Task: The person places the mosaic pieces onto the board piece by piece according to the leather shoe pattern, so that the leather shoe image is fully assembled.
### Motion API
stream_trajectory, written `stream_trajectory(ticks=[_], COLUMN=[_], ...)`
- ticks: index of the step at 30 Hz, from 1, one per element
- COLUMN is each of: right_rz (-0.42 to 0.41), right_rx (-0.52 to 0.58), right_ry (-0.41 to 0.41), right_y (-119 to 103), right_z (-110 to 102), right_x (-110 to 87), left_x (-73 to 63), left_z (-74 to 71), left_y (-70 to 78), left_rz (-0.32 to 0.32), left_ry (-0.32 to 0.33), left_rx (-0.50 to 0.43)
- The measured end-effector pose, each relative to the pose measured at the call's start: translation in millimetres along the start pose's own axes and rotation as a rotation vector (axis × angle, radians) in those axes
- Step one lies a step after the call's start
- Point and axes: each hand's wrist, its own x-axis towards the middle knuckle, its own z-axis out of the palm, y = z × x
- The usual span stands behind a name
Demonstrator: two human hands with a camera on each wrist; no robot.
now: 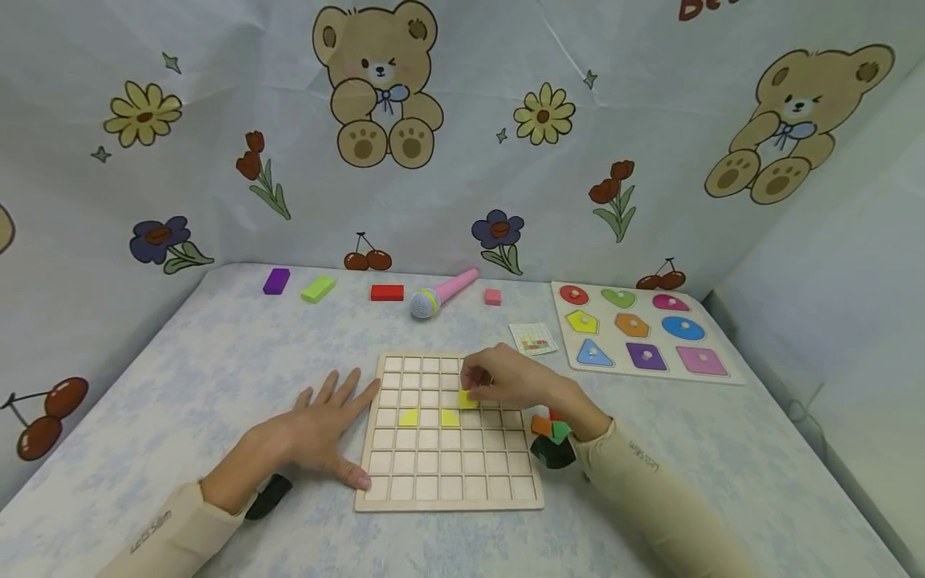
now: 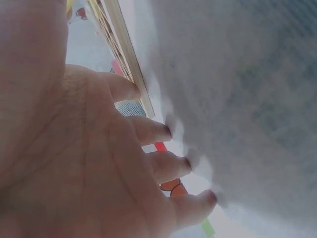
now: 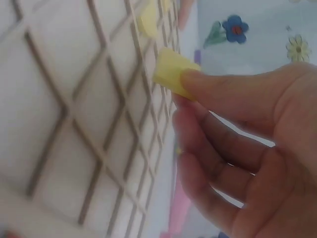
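A wooden grid board lies flat on the table with square cells. Two small yellow tiles sit in cells of one row. With thumb and fingers, my right hand pinches another yellow tile close over the board's upper right part. My left hand is spread beside the board's left edge, thumb at the lower corner and index fingertip at the upper frame. In the left wrist view, its fingertips meet the tabletop, with one against the board's side.
Right of the board, orange, red and green tiles lie partly under my right wrist. A small pattern card and a shape puzzle board stand farther right. Along the back lie a toy microphone and purple, green, red and pink blocks.
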Motion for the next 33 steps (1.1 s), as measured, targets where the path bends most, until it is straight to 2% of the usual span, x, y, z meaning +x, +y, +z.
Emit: stream_trajectory(ticks=[5, 11, 16, 20, 31, 33], right_rz=[-0.033, -0.085, -0.035, -0.004, 0.031, 0.014], right_rx=[-0.005, 0.006, 0.005, -0.064, -0.156, -0.164], right_ry=[-0.021, -0.029, -0.058, -0.063, -0.049, -0.042], right_y=[-19.4, -31.5, -36.4, -40.2, -50.5, -49.9], right_z=[11.0, 22.9, 31.8, 36.4, 39.9, 38.7], right_x=[10.2, 19.4, 22.3, 21.7, 13.2, 10.3], left_x=[0.8, 1.4, 1.9, 1.7, -0.6, 0.2], left_z=[-0.3, 0.1, 0.5, 0.1, 1.5, 1.6], left_y=[0.1, -0.3, -0.3, 0.3, 1.3, 1.0], left_rz=[0.003, 0.002, -0.001, -0.002, 0.011, 0.006], left_ry=[0.007, 0.007, 0.005, 0.003, 0.012, 0.012], left_rx=[0.002, 0.003, -0.002, -0.006, -0.008, -0.006])
